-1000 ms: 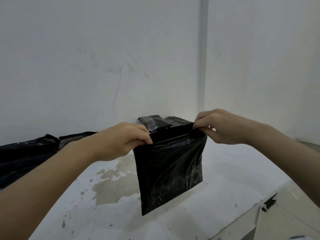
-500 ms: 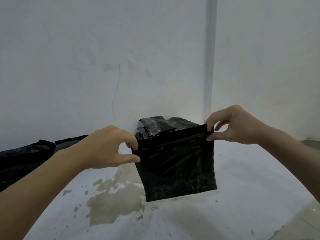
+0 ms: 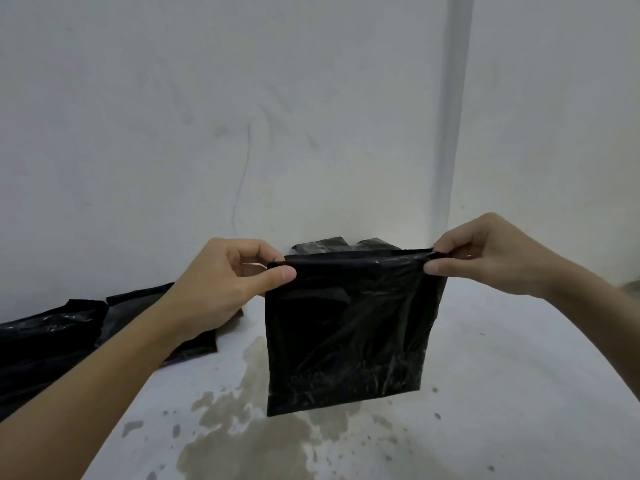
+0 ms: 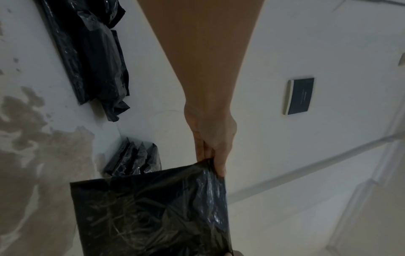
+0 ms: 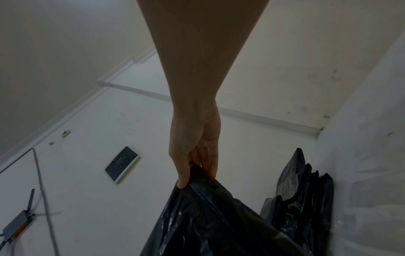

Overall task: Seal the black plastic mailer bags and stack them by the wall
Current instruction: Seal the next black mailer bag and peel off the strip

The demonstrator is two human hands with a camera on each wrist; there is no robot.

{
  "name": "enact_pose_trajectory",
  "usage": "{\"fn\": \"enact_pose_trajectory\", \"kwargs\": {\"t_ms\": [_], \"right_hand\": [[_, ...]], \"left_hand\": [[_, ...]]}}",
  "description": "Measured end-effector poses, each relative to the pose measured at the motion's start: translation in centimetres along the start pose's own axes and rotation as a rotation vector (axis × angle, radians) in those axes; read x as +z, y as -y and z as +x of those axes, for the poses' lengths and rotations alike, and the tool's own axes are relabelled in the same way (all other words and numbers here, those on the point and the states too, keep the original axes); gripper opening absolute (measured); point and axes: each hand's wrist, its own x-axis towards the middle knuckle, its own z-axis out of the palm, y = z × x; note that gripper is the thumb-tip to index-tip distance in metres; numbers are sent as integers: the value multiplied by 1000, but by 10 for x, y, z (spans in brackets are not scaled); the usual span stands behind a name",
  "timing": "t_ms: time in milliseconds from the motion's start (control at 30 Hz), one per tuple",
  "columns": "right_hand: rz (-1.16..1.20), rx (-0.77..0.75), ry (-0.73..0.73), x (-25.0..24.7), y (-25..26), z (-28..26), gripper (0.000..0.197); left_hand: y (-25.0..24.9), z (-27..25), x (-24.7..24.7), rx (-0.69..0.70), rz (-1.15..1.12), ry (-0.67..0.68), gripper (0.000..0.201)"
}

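Black plastic mailer bag [image 3: 349, 327], glossy and crinkled, hangs in mid-air above the stained white tabletop [image 3: 502, 393], stretched by its top edge btwn both hands. Left hand [image 3: 221, 282] pinches the top-left corner w/ thumb over curled fingers; right hand [image 3: 485, 254] pinches the top-right corner, thumb and fingertips closed on the plastic. Behind it, a stack of black mailer bags [image 3: 332, 245] stands against the white wall [image 3: 277, 116]. More loose black bags [image 3: 52, 337] lie to the left.
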Motion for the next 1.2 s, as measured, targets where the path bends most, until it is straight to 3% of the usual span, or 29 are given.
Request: {"fn": "enact_pose_trajectory", "kwargs": {"t_ms": [67, 267, 333, 433, 600, 667, 767, 1100, 1200], "right_hand": [[50, -3, 0, 1, -1, 10, 62], [190, 27, -43, 2, 10, 32, 70], [172, 39, -62, 4, 16, 36, 64], [137, 30, -107, 8, 27, 37, 39], [167, -25, -205, 18, 35, 26, 32], [175, -36, -258, 22, 36, 19, 32], [192, -30, -273, 25, 41, 7, 32], [-152, -64, -205, 15, 76, -25, 29], [-110, -60, -217, 10, 73, -32, 19]], "left_hand": [[2, 8, -4, -12, -5, -29, 34], [1, 21, -20, -58, -16, -29, 18], [-1, 22, -23, -72, -6, -34, 6], [0, 21, -27, -52, 21, -55, 3], [2, 7, -27, -10, 70, -80, 31], [0, -2, -23, 24, 144, -100, 29], [-2, -14, -23, 61, 212, -188, 9], [-33, -46, -30, 69, 162, -122, 20], [-44, -52, -27, 65, 121, -101, 24]]}}
